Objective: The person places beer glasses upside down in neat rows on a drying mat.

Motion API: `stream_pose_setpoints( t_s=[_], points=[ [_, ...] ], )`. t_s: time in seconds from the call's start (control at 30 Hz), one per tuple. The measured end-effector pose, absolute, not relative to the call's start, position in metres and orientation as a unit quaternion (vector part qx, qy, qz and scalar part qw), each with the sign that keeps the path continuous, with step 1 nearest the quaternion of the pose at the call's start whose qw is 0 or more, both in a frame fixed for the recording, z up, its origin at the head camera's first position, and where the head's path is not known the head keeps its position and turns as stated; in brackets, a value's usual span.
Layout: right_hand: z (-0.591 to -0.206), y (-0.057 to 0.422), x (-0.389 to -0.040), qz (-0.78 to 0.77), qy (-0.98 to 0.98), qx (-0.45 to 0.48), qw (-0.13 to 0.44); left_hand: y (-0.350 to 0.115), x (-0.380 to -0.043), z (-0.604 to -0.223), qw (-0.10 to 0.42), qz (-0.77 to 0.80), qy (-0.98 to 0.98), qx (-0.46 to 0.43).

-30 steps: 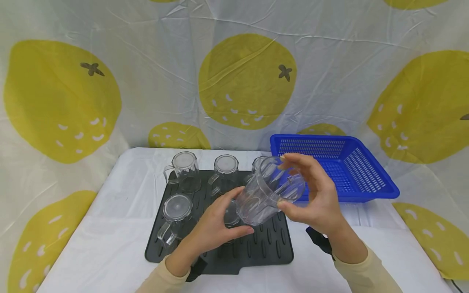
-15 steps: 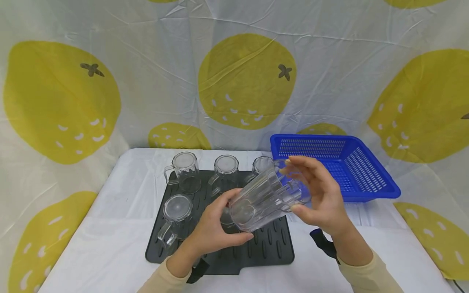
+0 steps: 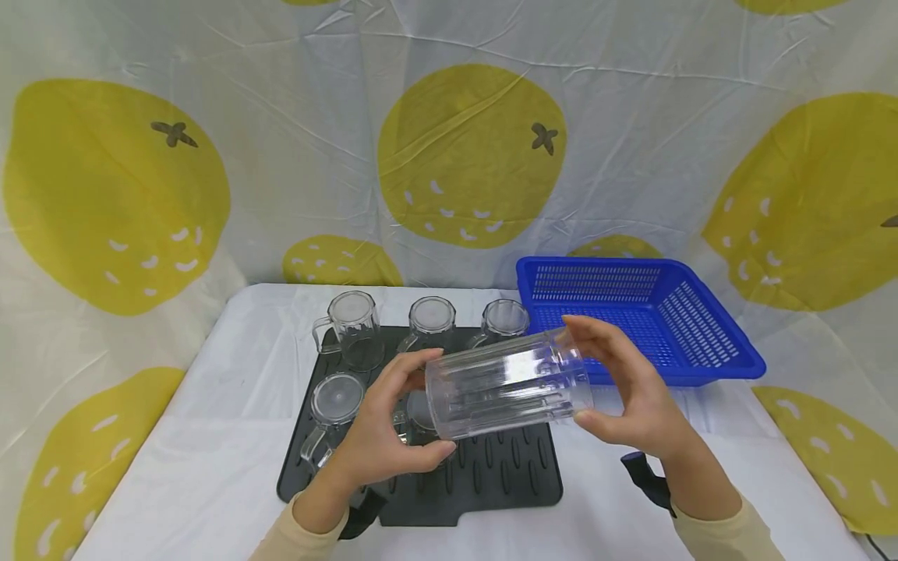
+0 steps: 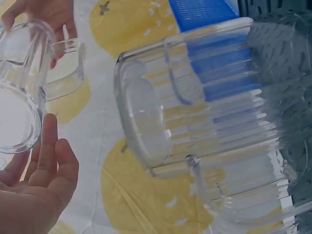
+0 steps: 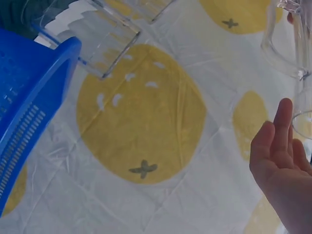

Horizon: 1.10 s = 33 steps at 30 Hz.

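A clear ribbed mug (image 3: 507,386) lies nearly sideways in the air over a dark drying mat (image 3: 484,499), held between both hands. My left hand (image 3: 382,432) grips its base end, thumb below and fingers above. At the rim end, my right hand (image 3: 641,401) holds it between thumb and fingers. The mug's handle (image 4: 68,68) shows in the left wrist view; the head view hides it. In the right wrist view, the right hand (image 5: 282,165) has its fingertips at the rim.
Several clear mugs, such as the back-left mug (image 3: 354,331) and front-left mug (image 3: 338,401), stand upside down on the mat. A blue perforated basket (image 3: 744,362) sits at the back right. White cloth (image 3: 203,436) covers the table, and a lemon-print curtain (image 3: 302,156) hangs behind.
The held mug has turned from a steep tilt to nearly level, its rim end swinging right and down. My hands have spread apart, the left moving left, the right moving right and lower.
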State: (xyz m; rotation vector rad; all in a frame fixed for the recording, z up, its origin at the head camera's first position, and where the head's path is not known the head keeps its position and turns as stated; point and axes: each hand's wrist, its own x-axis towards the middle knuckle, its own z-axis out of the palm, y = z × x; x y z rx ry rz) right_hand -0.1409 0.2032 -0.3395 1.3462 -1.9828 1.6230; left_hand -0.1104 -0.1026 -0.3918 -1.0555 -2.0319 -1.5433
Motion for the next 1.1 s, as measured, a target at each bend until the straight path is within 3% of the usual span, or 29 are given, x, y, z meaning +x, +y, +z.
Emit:
stream_pose_setpoints(
  t_s=[0.27,0.67,0.8,1.1],
  points=[
    [-0.361,0.214,-0.137,0.468,-0.795,0.382,0.057,-0.107,-0.111,-0.382,0.199,-0.548,-0.724,-0.37],
    [-0.395,0.209,-0.154,0.452,-0.811,0.37,-0.035,-0.088,-0.112,-0.376,0.174,-0.582,-0.722,-0.331],
    [-0.406,0.207,-0.154,0.44,-0.83,0.34,-0.048,-0.076,-0.114,-0.376,0.176,-0.582,-0.724,-0.327],
    [-0.427,0.206,-0.15,0.438,-0.841,0.318,-0.016,-0.053,-0.12,-0.372,0.148,-0.556,-0.738,-0.352]
  ],
)
